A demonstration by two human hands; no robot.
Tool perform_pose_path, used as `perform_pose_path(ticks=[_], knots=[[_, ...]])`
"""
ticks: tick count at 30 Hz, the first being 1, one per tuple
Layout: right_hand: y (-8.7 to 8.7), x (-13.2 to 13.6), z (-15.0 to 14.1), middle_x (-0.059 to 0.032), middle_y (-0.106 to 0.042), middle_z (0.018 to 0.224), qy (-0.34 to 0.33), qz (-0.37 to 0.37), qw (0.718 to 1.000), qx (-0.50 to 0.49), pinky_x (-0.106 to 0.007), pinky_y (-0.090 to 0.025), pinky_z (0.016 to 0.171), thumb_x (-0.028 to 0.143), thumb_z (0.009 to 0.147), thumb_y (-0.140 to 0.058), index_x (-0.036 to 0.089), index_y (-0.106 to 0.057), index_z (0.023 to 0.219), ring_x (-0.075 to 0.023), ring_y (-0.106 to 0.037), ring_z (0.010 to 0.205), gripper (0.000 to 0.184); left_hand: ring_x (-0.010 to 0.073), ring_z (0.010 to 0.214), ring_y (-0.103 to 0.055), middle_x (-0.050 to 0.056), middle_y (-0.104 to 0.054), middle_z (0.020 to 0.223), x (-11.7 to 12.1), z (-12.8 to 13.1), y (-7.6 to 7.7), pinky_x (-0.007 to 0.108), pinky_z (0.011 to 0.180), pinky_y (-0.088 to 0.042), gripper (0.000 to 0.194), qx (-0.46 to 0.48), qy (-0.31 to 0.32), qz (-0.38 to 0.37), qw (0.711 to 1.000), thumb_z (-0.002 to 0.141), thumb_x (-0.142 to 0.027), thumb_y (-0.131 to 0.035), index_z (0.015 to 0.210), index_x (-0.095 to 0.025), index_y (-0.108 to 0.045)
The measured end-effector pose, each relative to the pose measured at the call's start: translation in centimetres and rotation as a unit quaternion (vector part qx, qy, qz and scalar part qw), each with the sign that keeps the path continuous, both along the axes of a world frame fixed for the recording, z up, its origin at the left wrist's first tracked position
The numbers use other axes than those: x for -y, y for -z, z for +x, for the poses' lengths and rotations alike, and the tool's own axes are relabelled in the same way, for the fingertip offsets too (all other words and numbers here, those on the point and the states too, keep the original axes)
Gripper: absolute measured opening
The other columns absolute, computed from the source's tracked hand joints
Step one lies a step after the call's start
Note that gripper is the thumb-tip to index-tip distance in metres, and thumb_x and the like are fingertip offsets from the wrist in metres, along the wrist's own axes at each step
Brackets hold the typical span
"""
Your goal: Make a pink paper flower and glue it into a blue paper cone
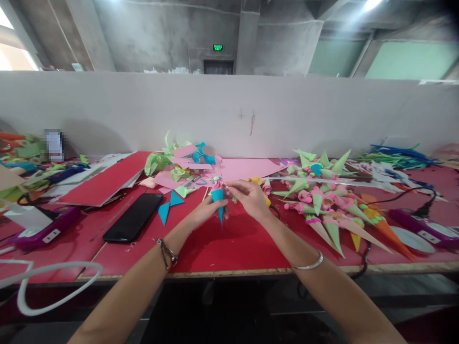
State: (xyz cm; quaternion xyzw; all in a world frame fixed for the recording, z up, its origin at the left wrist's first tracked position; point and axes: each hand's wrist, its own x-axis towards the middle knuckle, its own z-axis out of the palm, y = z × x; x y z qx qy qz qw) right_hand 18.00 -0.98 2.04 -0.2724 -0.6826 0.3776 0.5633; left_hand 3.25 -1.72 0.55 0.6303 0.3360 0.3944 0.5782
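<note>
Head view. The left hand (210,209) holds a blue paper cone (218,195) point down above the table (236,255), between its front and back edges and about midway along its length. The left grip is closed around the cone, thumb across the front. Pink trim (217,183) shows at the mouth. The right hand (253,198) is at the right side of that mouth, thumb and forefinger nearly together; whether this grip has hold of anything cannot be told.

For good results, support the cone with light, even pressure, as thin paper would likely crease. Work at the rim with fingertips only, and hold the tip clear of the table.

Toward the front edge on the left lies a black smartphone (132,218), beside blue paper triangles (164,212). Finished-looking paper cones (317,200) are heaped toward the right end.
</note>
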Motion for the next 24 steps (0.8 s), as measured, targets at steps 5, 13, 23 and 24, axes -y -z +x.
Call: perform_pose_path(ticks=[5,13,23,24], knots=[[-0.36,0.23,-0.07,-0.0012,-0.057,0.079,-0.005,0.062,0.998,0.020,-0.024,-0.047,0.068,0.021,0.071,-0.060,0.020,-0.063,0.075,-0.0123,-0.056,0.076,0.005,0.0112,0.047,-0.054,0.001,-0.059,0.050,0.08,-0.06,-0.05,0.023,0.051,-0.040,0.025,-0.029,0.000,0.017,0.999,0.070,-0.038,-0.054,0.064,-0.013,-0.052],[-0.37,0.36,-0.16,-0.0014,-0.054,0.079,0.000,0.065,0.996,0.057,-0.025,-0.046,0.065,0.024,0.073,-0.058,0.020,-0.061,0.076,-0.0119,-0.054,0.073,0.006,0.0104,0.050,-0.053,0.001,-0.058,0.052,0.19,-0.06,-0.12,0.023,0.054,-0.040,0.025,-0.056,-0.016,0.047,0.997,0.067,-0.036,-0.060,0.058,-0.013,-0.053],[-0.25,0.23,-0.10,0.0000,-0.054,0.079,-0.027,0.040,0.998,0.047,-0.023,-0.045,0.067,0.021,0.072,-0.058,0.019,-0.058,0.077,-0.0109,-0.054,0.074,0.006,0.0099,0.051,-0.053,-0.001,-0.058,0.052,0.35,0.01,-0.17,0.022,0.056,-0.042,0.019,-0.086,-0.014,0.072,0.994,0.067,-0.029,-0.057,0.058,-0.014,-0.053],[-0.24,0.27,-0.18,0.0001,-0.054,0.079,-0.023,0.039,0.998,0.051,-0.023,-0.045,0.066,0.021,0.071,-0.058,0.019,-0.058,0.077,-0.0107,-0.054,0.074,0.007,0.0099,0.051,-0.053,-0.001,-0.057,0.051,0.39,-0.01,-0.23,0.022,0.056,-0.042,0.017,-0.090,-0.012,0.073,0.993,0.067,-0.027,-0.057,0.057,-0.014,-0.053]])
